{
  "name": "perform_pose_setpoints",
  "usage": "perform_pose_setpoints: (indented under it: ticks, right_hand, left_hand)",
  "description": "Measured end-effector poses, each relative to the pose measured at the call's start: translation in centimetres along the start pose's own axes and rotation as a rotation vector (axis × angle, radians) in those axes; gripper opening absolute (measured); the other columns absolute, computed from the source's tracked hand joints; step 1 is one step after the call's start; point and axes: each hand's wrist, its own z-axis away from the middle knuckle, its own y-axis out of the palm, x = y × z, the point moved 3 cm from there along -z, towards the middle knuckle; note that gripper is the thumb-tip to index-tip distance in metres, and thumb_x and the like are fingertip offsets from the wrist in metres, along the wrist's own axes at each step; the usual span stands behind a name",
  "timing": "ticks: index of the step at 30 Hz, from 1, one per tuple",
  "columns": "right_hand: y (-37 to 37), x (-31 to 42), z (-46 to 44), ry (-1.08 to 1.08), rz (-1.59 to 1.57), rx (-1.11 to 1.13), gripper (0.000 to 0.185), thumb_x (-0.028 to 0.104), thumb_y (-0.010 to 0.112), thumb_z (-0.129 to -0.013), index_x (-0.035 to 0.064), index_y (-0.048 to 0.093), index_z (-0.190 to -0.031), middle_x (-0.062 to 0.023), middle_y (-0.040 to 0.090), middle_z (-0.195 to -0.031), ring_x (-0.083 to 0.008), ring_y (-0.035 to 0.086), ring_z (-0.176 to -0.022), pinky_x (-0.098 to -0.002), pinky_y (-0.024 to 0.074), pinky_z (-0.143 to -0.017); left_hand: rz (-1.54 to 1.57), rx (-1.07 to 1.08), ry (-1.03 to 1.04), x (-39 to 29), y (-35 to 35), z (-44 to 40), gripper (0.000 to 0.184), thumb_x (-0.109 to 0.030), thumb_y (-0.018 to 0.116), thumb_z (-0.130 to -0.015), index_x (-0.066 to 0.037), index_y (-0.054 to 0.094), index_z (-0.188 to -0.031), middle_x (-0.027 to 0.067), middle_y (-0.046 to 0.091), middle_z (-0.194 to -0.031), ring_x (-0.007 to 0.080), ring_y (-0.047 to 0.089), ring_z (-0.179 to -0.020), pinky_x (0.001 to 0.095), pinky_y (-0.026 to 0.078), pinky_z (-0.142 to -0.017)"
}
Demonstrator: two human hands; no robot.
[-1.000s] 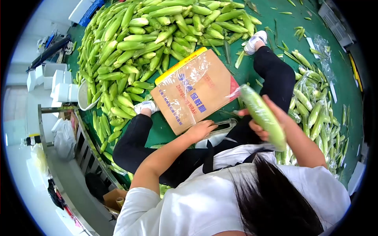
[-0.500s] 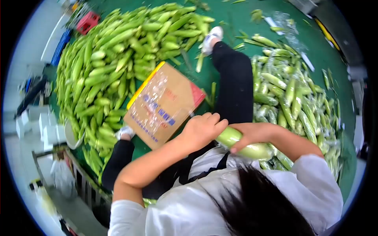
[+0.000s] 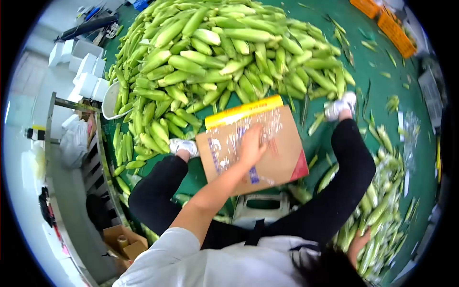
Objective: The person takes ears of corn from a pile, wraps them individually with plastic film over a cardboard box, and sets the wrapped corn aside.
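My left hand point(image 3: 252, 146) rests on clear plastic bags point(image 3: 229, 138) that lie over a cardboard box point(image 3: 282, 158) between my legs. Its fingers reach forward over the film and look open, not wrapped around anything. At the lower right, my right hand point(image 3: 358, 245) is down at a pile of plastic-wrapped corn cobs point(image 3: 377, 205). Those fingers are apart and touch or nearly touch the wrapped cobs; hair and body hide part of the arm. A yellow printed strip point(image 3: 244, 112) runs along the box's far edge.
A large heap of green corn in husks point(image 3: 205, 62) spreads ahead. A white tub point(image 3: 112, 100) stands at its left edge, beside a metal rack point(image 3: 95, 162). Near it are white foam boxes point(image 3: 88, 71) and a small open carton point(image 3: 125, 241). Orange crates point(image 3: 397, 31) stand at the far right.
Both hands have parted from the wrapped cob they held together. My left hand has moved forward onto the box, my right hand down to the wrapped pile. The view has swung left.
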Motion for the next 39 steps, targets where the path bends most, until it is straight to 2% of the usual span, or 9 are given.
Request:
perform_pose_setpoints:
  ticks: [5, 8, 13, 20, 24, 26, 32, 36, 39]
  right_hand:
    - [-4.3, 44.3, -11.4, -0.437, -0.765, 0.001, 0.039, 0.013, 0.053, -0.104, 0.0016, 0.052, -0.142, -0.0112, 0.065, -0.127, -0.0199, 0.061, -0.115, -0.0308, 0.0455, -0.101]
    - [7.1, 75.1, -9.1, -1.264, -0.594, 0.048, 0.045, 0.027, 0.066, -0.095, 0.0056, 0.059, -0.134, -0.0211, 0.061, -0.129, -0.042, 0.056, -0.117, -0.0464, 0.0455, -0.097]
    - [20.1, 96.5, -14.4, -1.22, 0.072, -0.186, 0.045, 0.016, 0.061, -0.087, 0.01, 0.052, -0.13, -0.0182, 0.065, -0.116, -0.0354, 0.062, -0.109, -0.0501, 0.044, -0.098]
    - [12.3, 86.0, -6.5, -1.474, -0.638, 0.13, 0.063, 0.019, 0.076, -0.081, 0.0115, 0.054, -0.139, -0.0172, 0.061, -0.122, -0.0386, 0.059, -0.11, -0.0438, 0.0506, -0.094]
    - [13.0, 72.7, 5.5, -1.512, 0.154, 0.511, 0.073, 0.01, 0.083, -0.066, 0.0271, 0.06, -0.133, -0.0083, 0.062, -0.114, -0.0351, 0.061, -0.105, -0.0464, 0.0525, -0.089]
    - [23.8, 65.7, 5.3, -1.69, -0.093, 0.393, 0.07, 0.012, 0.081, -0.069, 0.0252, 0.058, -0.134, -0.01, 0.06, -0.119, -0.0336, 0.057, -0.117, -0.0477, 0.0476, -0.097]
    - [15.5, 59.4, 3.0, -0.558, -0.148, 0.096, 0.044, 0.031, 0.071, -0.087, 0.0086, 0.063, -0.125, -0.0181, 0.061, -0.126, -0.0377, 0.058, -0.117, -0.0484, 0.049, -0.095]
    - [19.9, 57.4, 1.9, -0.589, -0.106, 0.562, 0.033, 0.032, 0.069, -0.089, 0.0029, 0.07, -0.106, -0.0189, 0.069, -0.099, -0.0408, 0.065, -0.1, -0.0473, 0.0504, -0.09]
    - [19.8, 55.8, 0.9, -0.197, -1.048, 0.775, 0.015, 0.019, 0.06, -0.099, 0.0064, 0.063, -0.09, 0.0032, 0.055, -0.08, -0.0124, 0.053, -0.077, -0.0259, 0.0409, -0.071]
  left_hand:
    - [-0.171, 0.497, 0.075, -2.3, 5.2, 0.3, 0.075, -0.035, 0.06, -0.09, -0.004, 0.035, -0.153, 0.0161, 0.026, -0.164, 0.0313, 0.024, -0.152, 0.0523, 0.022, -0.121]
    - [-0.11, 0.492, 0.135, -2.5, 4.4, 0.4, 0.074, -0.037, 0.056, -0.092, -0.005, 0.034, -0.154, 0.0141, 0.027, -0.164, 0.0296, 0.024, -0.152, 0.0513, 0.021, -0.121]
    - [-0.094, 0.463, 0.175, -1.8, 4.5, 1.4, 0.069, -0.037, 0.055, -0.093, -0.007, 0.039, -0.152, 0.0124, 0.034, -0.161, 0.0284, 0.03, -0.149, 0.0504, 0.022, -0.12]
    - [0.109, 0.437, 0.194, -1.9, 4.9, 2.5, 0.063, -0.024, 0.058, -0.091, -0.008, 0.043, -0.15, 0.0131, 0.038, -0.158, 0.0275, 0.037, -0.145, 0.0476, 0.03, -0.118]
    - [0.44, 0.183, 0.577, -1.4, -1.2, 1.7, 0.041, -0.01, 0.061, -0.085, -0.006, 0.063, -0.126, 0.0128, 0.062, -0.128, 0.0313, 0.056, -0.124, 0.0451, 0.041, -0.112]
    - [0.259, 0.127, 0.05, 0.2, -4.8, -0.1, 0.042, -0.02, 0.066, -0.085, -0.005, 0.063, -0.124, 0.0179, 0.06, -0.126, 0.0363, 0.056, -0.109, 0.0494, 0.043, -0.101]
    - [-0.171, 0.305, -0.073, 6.2, -3.8, 2.6, 0.071, -0.031, 0.076, -0.084, -0.013, 0.047, -0.146, 0.0164, 0.05, -0.133, 0.0351, 0.049, -0.121, 0.0496, 0.04, -0.104]
    - [-0.142, 0.322, -0.065, 6.4, -3.6, 2.6, 0.069, -0.03, 0.074, -0.087, -0.018, 0.047, -0.148, 0.0148, 0.053, -0.122, 0.0334, 0.053, -0.114, 0.0458, 0.045, -0.098]
    - [-0.121, 0.335, -0.069, 7.2, -4.8, 2.8, 0.07, -0.026, 0.073, -0.087, -0.026, 0.044, -0.151, 0.0164, 0.053, -0.126, 0.0342, 0.054, -0.113, 0.0452, 0.046, -0.098]
